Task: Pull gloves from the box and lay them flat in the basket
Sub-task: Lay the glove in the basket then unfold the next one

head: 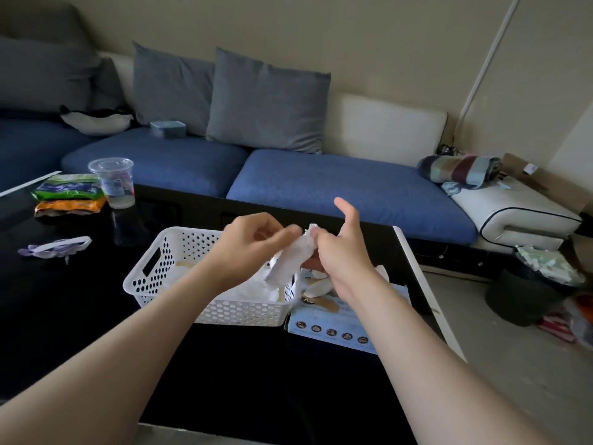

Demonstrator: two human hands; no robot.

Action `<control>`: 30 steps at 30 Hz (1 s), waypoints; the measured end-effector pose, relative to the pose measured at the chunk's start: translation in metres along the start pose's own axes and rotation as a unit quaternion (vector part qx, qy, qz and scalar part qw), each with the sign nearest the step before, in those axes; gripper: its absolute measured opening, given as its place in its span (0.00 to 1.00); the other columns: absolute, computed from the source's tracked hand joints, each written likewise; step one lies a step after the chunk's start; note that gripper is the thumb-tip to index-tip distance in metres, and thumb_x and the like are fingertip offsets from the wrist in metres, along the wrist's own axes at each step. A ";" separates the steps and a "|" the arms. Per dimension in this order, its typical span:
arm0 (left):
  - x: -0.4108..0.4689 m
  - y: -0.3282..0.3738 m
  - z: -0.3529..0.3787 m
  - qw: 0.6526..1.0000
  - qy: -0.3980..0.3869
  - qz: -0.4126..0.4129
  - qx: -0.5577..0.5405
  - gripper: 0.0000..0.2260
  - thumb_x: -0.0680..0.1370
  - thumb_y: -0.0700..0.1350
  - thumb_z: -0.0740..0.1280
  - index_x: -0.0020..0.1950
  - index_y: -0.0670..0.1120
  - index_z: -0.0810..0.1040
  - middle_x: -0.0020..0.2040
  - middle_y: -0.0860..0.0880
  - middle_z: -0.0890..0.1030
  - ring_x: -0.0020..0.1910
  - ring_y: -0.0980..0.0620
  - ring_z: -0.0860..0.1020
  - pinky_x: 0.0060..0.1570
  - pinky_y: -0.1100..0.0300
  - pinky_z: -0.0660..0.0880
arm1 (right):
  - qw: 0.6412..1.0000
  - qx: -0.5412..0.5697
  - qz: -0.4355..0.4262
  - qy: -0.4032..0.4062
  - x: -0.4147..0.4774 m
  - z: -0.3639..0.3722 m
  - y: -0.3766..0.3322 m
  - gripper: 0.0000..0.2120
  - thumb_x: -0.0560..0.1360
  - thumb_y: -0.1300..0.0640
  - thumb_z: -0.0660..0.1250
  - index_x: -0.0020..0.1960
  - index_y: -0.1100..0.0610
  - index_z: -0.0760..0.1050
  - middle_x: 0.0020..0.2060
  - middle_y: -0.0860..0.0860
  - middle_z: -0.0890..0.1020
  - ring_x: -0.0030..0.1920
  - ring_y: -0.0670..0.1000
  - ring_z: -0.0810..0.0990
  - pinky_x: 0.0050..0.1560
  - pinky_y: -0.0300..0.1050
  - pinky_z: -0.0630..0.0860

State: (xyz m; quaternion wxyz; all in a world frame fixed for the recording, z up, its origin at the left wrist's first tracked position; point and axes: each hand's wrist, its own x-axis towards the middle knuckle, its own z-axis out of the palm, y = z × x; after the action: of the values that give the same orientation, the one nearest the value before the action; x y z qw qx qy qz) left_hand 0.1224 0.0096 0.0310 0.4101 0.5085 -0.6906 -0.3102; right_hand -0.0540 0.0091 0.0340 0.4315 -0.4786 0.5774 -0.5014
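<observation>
Box (pixel 330 319): nearest me, under my right wrist; something pale pokes out of its top.
Basket (pixel 150 274): just left of the box, below my left hand.
Laid gloves (pixel 247 292): white, rumpled on the basket floor under my left wrist.
Left hand (pixel 253 242): fingers curled, tips pinching the glove's upper edge, as far as the blur lets me judge.
Right hand (pixel 340 252): fingers curled round the glove's top end, thumb sticking straight up and free.
Glove (pixel 293 258): white, between my two hands, hanging crumpled over the basket's right wall.
Handling: I judge it very light, limp and thin. It will cling to itself, fold, and could tear if I yank it.
Where to hold: I'd take the cuff edge with one hand and the fingertips with the other, then draw it gently taut before lowering it.
Cup (pixel 112 183): far off beyond my left hand, out of the way.
</observation>
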 end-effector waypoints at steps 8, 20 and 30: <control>-0.001 -0.017 0.000 0.984 0.026 0.105 0.143 0.12 0.77 0.44 0.75 0.58 0.53 0.77 0.55 0.57 0.81 0.49 0.58 0.81 0.50 0.56 0.81 | 0.989 0.115 0.077 -0.050 -0.008 0.016 -0.023 0.16 0.83 0.63 0.56 0.61 0.59 0.82 0.52 0.61 0.88 0.46 0.59 0.90 0.58 0.56 0.86; 0.006 -0.008 -0.027 0.976 0.216 0.034 -0.022 0.05 0.80 0.48 0.72 0.44 0.52 0.86 0.39 0.59 0.84 0.40 0.60 0.81 0.39 0.67 0.74 | 0.991 -0.096 0.090 -0.013 0.000 0.021 -0.025 0.14 0.73 0.44 0.74 0.41 0.54 0.77 0.28 0.49 0.74 0.33 0.51 0.73 0.38 0.48 0.71; 0.004 -0.006 -0.035 0.997 0.065 0.023 -0.036 0.10 0.76 0.47 0.69 0.43 0.41 0.85 0.41 0.34 0.82 0.36 0.42 0.80 0.35 0.50 0.76 | 0.968 -0.139 -0.119 -0.171 0.005 0.031 -0.010 0.18 0.74 0.63 0.71 0.59 0.44 0.83 0.42 0.45 0.83 0.47 0.48 0.82 0.49 0.45 0.77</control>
State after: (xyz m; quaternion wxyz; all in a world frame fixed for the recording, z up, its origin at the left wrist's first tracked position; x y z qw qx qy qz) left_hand 0.1555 0.0040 0.0432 0.4790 0.4966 -0.6623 -0.2921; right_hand -0.0232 -0.0012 0.0403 0.3907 -0.6779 0.4979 -0.3741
